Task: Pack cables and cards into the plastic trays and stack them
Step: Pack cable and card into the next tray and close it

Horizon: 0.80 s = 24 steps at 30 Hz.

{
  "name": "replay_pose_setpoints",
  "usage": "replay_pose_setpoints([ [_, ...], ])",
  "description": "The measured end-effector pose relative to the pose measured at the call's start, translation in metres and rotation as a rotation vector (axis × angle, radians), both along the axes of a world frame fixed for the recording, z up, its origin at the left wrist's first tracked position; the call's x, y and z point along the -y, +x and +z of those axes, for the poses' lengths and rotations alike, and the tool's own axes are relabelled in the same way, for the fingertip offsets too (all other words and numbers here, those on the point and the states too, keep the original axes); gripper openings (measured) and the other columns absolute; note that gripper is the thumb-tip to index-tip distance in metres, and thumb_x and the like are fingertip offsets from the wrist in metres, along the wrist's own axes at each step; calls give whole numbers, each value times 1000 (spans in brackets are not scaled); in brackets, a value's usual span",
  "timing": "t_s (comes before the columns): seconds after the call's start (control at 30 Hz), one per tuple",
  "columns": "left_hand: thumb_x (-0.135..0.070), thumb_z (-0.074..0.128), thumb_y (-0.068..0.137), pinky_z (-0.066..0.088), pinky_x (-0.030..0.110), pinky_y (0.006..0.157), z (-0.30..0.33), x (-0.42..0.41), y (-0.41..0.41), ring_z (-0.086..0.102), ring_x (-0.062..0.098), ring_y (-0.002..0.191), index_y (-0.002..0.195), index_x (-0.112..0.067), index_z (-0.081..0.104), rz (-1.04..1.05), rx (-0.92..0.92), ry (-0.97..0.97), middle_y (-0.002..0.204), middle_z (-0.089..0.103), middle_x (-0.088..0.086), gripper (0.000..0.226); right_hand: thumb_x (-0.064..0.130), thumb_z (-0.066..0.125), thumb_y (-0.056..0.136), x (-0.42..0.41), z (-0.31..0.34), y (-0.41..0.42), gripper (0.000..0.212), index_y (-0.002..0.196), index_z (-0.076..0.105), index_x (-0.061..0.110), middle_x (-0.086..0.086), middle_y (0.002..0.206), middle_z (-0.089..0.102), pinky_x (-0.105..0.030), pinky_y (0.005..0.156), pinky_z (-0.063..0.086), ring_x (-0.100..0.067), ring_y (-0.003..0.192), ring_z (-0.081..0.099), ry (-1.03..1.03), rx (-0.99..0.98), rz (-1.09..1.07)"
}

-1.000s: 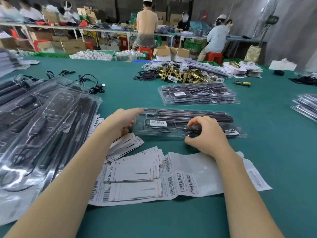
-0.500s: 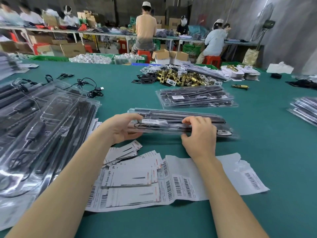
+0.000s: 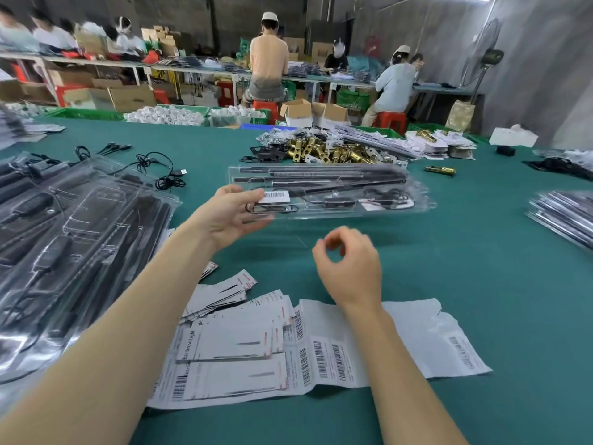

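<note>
A worker lifts a filled plastic tray off the green table, one hand doing the carrying.

The left hand (image 3: 231, 213) grips the near left end of the clear tray (image 3: 327, 194), fingers curled around its edge beside the barcode label (image 3: 274, 196), likely to carry it to the stack (image 3: 564, 216) well to the tray's right. The right hand (image 3: 349, 268) hangs just below the tray, fingers loosely curled, holding nothing. Printed cards (image 3: 237, 342) lie fanned on the table (image 3: 481, 284) nearer the worker, ready for packing.
</note>
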<state>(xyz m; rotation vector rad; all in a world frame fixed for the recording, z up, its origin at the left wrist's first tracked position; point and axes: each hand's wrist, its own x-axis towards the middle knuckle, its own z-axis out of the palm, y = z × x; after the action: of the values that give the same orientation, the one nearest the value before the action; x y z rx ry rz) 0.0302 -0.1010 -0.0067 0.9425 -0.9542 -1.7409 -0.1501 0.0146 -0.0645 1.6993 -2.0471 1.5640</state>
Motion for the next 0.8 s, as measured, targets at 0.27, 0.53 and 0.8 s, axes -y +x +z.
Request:
replay_pose_setpoints([
  [0.27, -9, 69, 94, 59, 30, 55, 17, 55, -84, 71, 28, 90, 140, -3, 43, 25, 24, 13, 135, 58, 20, 53, 34, 66, 85, 12, -10, -7, 9, 78, 67, 27, 15, 80, 68, -27, 72, 43, -15, 91, 58, 360, 87, -5],
  [0.53, -22, 76, 90, 49, 18, 46, 9, 89, -133, 46, 9, 48, 111, -4, 59, 8, 488, -1, 100, 64, 9, 32, 34, 64, 86, 14, -9, -10, 11, 79, 68, 25, 14, 79, 69, -31, 77, 51, -16, 88, 61, 371, 78, 4],
  [0.8, -22, 73, 90, 50, 32, 90, 8, 92, -139, 55, 23, 93, 136, -2, 54, -66, 825, -187, 129, 63, 13, 53, 34, 63, 87, 14, -8, -10, 12, 80, 67, 25, 13, 81, 68, -33, 77, 52, -17, 89, 60, 369, 64, -2],
])
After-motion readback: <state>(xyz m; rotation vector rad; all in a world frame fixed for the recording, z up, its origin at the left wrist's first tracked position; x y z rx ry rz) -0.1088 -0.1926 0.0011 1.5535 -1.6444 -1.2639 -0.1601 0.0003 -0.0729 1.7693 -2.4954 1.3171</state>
